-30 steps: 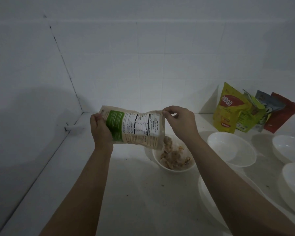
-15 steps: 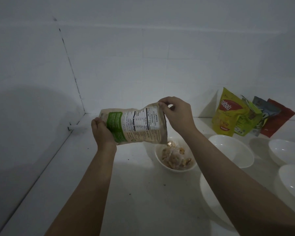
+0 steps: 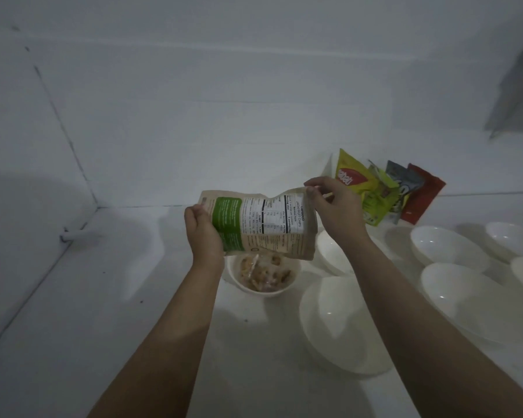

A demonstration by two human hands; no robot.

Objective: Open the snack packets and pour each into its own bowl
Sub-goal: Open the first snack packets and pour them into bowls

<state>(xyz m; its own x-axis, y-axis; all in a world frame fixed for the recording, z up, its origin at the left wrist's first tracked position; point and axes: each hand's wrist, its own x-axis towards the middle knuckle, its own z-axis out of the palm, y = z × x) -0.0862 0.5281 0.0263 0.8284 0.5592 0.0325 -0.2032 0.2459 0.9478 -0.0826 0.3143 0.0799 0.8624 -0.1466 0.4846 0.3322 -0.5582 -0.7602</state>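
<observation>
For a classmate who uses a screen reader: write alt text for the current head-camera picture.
Two hands hold a beige jackfruit chips packet sideways above a white bowl already holding chips; the left hand grips one end, the right hand pinches the other. Empty white bowls sit to the right, and four packets lean against the wall.

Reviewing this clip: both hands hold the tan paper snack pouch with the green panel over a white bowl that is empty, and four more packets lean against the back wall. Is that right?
Not quite. The head view shows the white bowl under the tan paper snack pouch already holds pale snack pieces; it is not empty. The rest stands: the left hand and right hand hold the pouch, and four packets lean against the back wall.
</observation>
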